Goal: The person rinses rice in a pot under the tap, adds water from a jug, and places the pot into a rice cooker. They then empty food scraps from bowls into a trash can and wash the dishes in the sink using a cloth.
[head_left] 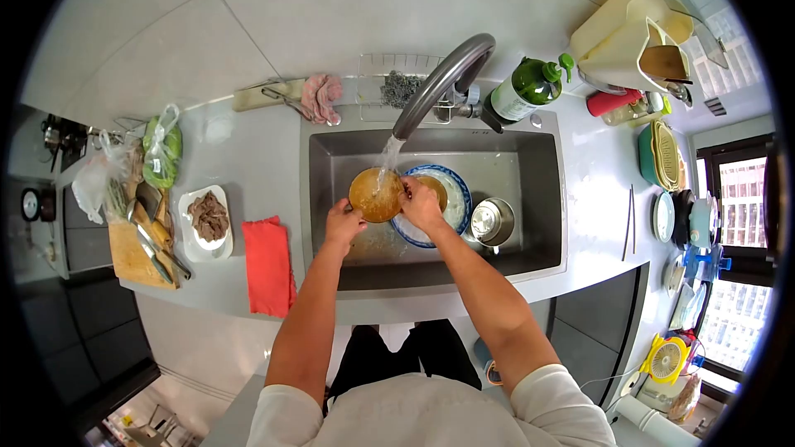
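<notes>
Under the running faucet [439, 87], I hold an amber-brown bowl [374, 197] between both hands, and water runs into it. My left hand [344, 223] grips its lower left rim, fingers closed. On the right rim, my right hand [421, 204] is closed with the fingertips at the edge. Below my right hand lies a white dish with a blue rim [458, 180], and a second amber-brown dish [439, 189] sits in it, partly hidden by that hand. A small metal pot [492, 222] stands beside it in the sink [530, 190].
Left of the sink lie a red cloth [268, 265], a white dish of sliced meat [207, 223] and a cutting board [137, 252] with knives. Behind the sink are a pink rag [321, 98], a wire rack [373, 91] and a green soap bottle [530, 87]. Chopsticks [629, 223] lie right.
</notes>
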Motion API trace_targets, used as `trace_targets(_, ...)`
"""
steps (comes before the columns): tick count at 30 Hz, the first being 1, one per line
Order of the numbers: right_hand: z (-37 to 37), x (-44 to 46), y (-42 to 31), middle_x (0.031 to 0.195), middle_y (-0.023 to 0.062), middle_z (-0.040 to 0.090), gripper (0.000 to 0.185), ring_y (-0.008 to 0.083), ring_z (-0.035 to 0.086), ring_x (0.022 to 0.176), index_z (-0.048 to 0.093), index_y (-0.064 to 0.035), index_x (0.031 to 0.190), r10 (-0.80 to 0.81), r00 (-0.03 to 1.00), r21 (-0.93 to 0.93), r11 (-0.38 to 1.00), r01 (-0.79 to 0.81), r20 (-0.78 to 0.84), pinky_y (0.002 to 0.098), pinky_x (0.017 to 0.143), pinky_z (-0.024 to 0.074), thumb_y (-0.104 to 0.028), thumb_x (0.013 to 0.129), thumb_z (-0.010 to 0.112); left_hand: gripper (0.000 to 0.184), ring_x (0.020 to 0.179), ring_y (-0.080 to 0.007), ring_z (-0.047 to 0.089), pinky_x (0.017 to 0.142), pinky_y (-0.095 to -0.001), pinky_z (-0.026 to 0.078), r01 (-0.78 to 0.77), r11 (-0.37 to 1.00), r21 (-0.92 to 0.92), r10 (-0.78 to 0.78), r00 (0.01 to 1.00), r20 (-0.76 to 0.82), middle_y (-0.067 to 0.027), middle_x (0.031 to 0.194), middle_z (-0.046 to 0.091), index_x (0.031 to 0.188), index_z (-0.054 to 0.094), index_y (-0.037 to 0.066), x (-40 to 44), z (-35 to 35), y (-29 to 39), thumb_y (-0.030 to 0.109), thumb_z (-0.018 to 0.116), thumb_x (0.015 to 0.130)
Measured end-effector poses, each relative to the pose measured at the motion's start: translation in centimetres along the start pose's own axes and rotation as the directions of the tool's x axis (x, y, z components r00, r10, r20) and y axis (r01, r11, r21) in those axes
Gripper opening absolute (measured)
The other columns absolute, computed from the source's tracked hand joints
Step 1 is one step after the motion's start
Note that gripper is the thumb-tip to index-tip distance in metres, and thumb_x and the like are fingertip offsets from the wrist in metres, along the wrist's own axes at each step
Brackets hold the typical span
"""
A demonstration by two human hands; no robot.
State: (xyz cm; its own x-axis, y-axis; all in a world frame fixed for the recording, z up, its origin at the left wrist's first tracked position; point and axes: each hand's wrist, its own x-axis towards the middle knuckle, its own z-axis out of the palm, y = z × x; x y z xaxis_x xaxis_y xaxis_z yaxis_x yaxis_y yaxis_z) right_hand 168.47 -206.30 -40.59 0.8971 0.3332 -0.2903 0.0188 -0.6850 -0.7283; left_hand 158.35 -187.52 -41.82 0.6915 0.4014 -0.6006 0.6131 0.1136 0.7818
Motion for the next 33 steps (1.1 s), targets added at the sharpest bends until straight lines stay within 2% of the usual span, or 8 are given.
trace_targets(4, -1.5, 0.4, -1.1, 0.11, 0.0264, 0.074, 0.039, 0.0453, 0.072, 0.101, 0.062, -0.005, 0.131, -0.134, 0.99, -0.121, 0.984, 0.13, -0.03, 0.0513, 0.09, 0.0575, -0.011, 0.093, 0.063, 0.029, 0.08, -0.0171, 0.072, 0.072, -0.0311, 0.06, -0.055, 0.998, -0.008, 0.055, 0.998, 0.004, -0.0107, 0.105, 0.073, 0.124, 0.068, -0.001, -1.9, -0.4, 3.2, 0.007, 0.062, 0.097)
trace_targets(7, -2.8, 0.1, -2.9, 0.109, 0.0272, 0.073, 0.037, 0.0483, 0.069, 0.101, 0.058, -0.0054, 0.13, -0.183, 0.983, -0.143, 0.973, 0.18, -0.006, 0.0536, 0.088, 0.0564, -0.009, 0.093, 0.062, 0.019, 0.083, -0.0236, 0.075, 0.072, -0.0372, 0.058, -0.173, 0.939, 0.297, 0.2, 0.978, -0.062, -0.0128, 0.092, 0.076, 0.111, 0.071, 0.002, -1.7, -0.8, 3.6, 0.01, 0.063, 0.096)
trace_targets(12, -2.4, -0.4, -3.3, 0.108, 0.0269, 0.07, 0.032, 0.0513, 0.067, 0.098, 0.056, -0.0053, 0.125, -0.351, 0.935, -0.128, 0.931, 0.342, -0.051, 0.0561, 0.085, 0.0549, -0.005, 0.094, 0.061, 0.025, 0.092, -0.0446, 0.07, 0.079, -0.0466, 0.055, -0.402, 0.817, 0.413, 0.485, 0.867, -0.115, -0.0242, 0.097, 0.073, 0.118, 0.071, 0.007, 0.0, -1.9, 1.5, 0.016, 0.064, 0.096)
trace_targets(18, -0.7, -1.0, -1.9, 0.117, 0.022, 0.069, 0.025, 0.0485, 0.066, 0.1, 0.056, -0.0063, 0.117, -0.532, 0.807, -0.132, 0.846, 0.516, -0.256, 0.0549, 0.083, 0.056, -0.002, 0.093, 0.062, 0.027, 0.09, -0.0355, 0.075, 0.081, -0.0421, 0.057, -0.434, 0.804, 0.407, 0.526, 0.838, -0.147, -0.0196, 0.097, 0.076, 0.123, 0.071, 0.008, -1.6, -1.5, 1.9, 0.017, 0.065, 0.099)
trace_targets(22, 0.2, -0.6, 0.4, 0.097, 0.0168, 0.072, 0.021, 0.0314, 0.072, 0.076, 0.058, -0.003, 0.114, -0.2, 0.961, 0.102, 0.97, 0.222, -0.189, 0.0394, 0.065, 0.0597, -0.002, 0.095, 0.067, 0.03, 0.097, -0.0261, 0.072, 0.085, -0.0405, 0.057, -0.49, 0.857, 0.159, 0.51, 0.849, -0.136, -0.0132, 0.109, 0.075, 0.127, 0.067, 0.009, -1.4, -0.3, 1.5, 0.014, 0.068, 0.097)
trace_targets(24, 0.0, -0.6, 1.7, 0.092, 0.013, 0.072, 0.019, 0.0236, 0.072, 0.07, 0.058, -0.0024, 0.113, -0.038, 0.994, 0.26, 0.964, 0.064, -0.104, 0.0353, 0.061, 0.0599, -0.002, 0.097, 0.068, 0.034, 0.107, -0.022, 0.064, 0.09, -0.0435, 0.056, -0.133, 0.932, -0.336, 0.159, 0.986, 0.05, -0.0085, 0.121, 0.065, 0.125, 0.057, 0.012, -2.1, 0.0, 2.5, 0.009, 0.069, 0.094)
trace_targets(26, -0.9, -1.3, 2.3, 0.089, 0.0069, 0.072, 0.012, 0.0125, 0.07, 0.066, 0.062, 0.0, 0.112, 0.099, 0.982, 0.667, 0.722, -0.182, 0.16, 0.0297, 0.058, 0.06, -0.005, 0.102, 0.065, 0.036, 0.111, -0.0235, 0.063, 0.092, -0.0458, 0.055, -0.036, 0.911, -0.41, 0.089, 0.99, 0.111, -0.0085, 0.122, 0.062, 0.124, 0.051, 0.014, -1.6, 0.6, 1.3, 0.007, 0.068, 0.093)
trace_targets(33, -3.8, -2.7, 7.4, 0.086, 0.0085, 0.075, 0.018, 0.0142, 0.072, 0.067, 0.071, 0.0002, 0.116, 0.274, 0.955, 0.343, 0.913, -0.221, -0.112, 0.0295, 0.062, 0.0623, -0.01, 0.105, 0.062, 0.047, 0.114, -0.0243, 0.061, 0.097, -0.0522, 0.056, 0.125, 0.947, -0.296, -0.074, 0.981, 0.177, -0.0064, 0.116, 0.057, 0.123, 0.043, 0.017, -2.4, 4.0, -1.8, 0.0, 0.068, 0.089)
